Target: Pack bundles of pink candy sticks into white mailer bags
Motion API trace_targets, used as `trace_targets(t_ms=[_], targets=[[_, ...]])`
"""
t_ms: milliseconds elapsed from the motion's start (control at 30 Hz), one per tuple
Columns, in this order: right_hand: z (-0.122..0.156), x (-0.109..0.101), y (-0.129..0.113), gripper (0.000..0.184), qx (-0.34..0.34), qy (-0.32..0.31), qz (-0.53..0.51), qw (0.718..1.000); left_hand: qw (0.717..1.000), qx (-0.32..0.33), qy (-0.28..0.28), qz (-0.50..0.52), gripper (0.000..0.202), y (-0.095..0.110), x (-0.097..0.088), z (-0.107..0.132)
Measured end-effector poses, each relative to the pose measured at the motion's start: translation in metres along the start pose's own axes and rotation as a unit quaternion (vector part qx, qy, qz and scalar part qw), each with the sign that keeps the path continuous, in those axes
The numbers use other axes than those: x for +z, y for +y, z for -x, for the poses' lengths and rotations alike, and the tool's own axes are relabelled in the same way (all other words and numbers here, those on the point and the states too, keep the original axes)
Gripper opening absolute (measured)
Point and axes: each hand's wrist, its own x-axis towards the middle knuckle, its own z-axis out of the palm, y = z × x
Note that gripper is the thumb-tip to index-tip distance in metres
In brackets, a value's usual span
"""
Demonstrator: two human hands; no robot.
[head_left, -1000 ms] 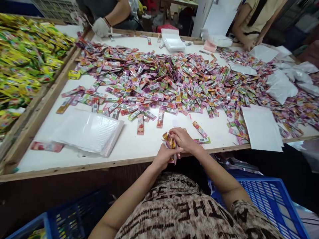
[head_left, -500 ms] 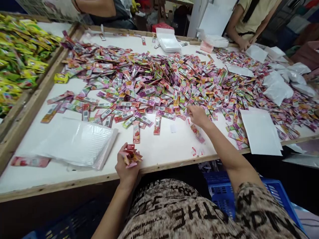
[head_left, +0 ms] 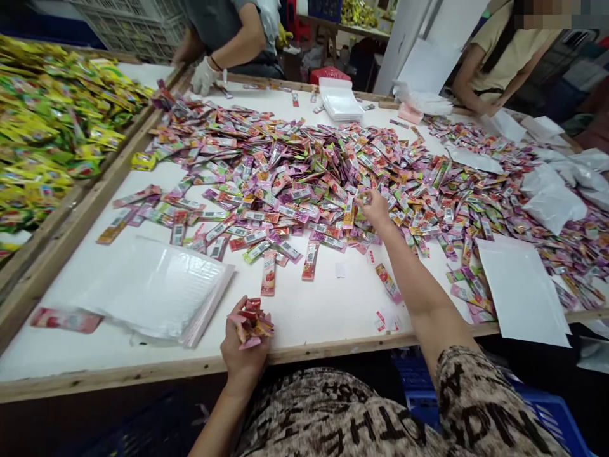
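Note:
My left hand [head_left: 245, 346] is closed around a bunch of small stick packets [head_left: 254, 324], held upright over the table's front edge. The packets are red, pink and orange, and they fan out at the top. My right hand [head_left: 374, 206] reaches forward to the near side of a big heap of the same packets [head_left: 304, 152]. Its fingers look apart and point left, close to an orange packet [head_left: 349, 212]; whether the fingertips touch one is hard to see. Single packets, such as a red one [head_left: 310, 260] and a pink one [head_left: 268, 273], lie between me and the heap.
White padded bags [head_left: 143, 285] lie at left, another white bag [head_left: 521, 292] at right. A wooden rail [head_left: 90, 216] divides off yellow packets [head_left: 52, 127]. Two people stand across the table, one with a gloved hand [head_left: 204, 76]. A blue crate [head_left: 547, 412] sits below.
My right hand has moved farther forward into the heap's edge, its fingers stretching out. My left hand still holds its bunch. The view has shifted, and a gloved hand now shows at the far left.

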Motion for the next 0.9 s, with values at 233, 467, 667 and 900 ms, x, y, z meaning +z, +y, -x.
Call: trace_targets(t_ms=[233, 467, 667, 900], targets=[[-0.015, -0.030, 0.032, 0.024, 0.202, 0.117, 0.093, 0.968, 0.999, -0.005, 0.036, -0.033, 0.063, -0.001, 0.001, 0.001], [-0.024, -0.012, 0.014, 0.054, 0.191, -0.005, 0.130, 0.973, 0.999, -0.019, 0.021, -0.019, 0.068, -0.005, 0.002, 0.001], [0.009, -0.025, 0.036, 0.040, 0.232, -0.069, 0.126, 0.962, 0.999, -0.030, 0.031, -0.027, 0.071, -0.007, 0.002, 0.002], [0.030, -0.030, 0.021, 0.034, 0.169, 0.011, 0.084, 0.982, 1.000, -0.007, 0.001, -0.019, 0.070, -0.006, 0.002, 0.000]])
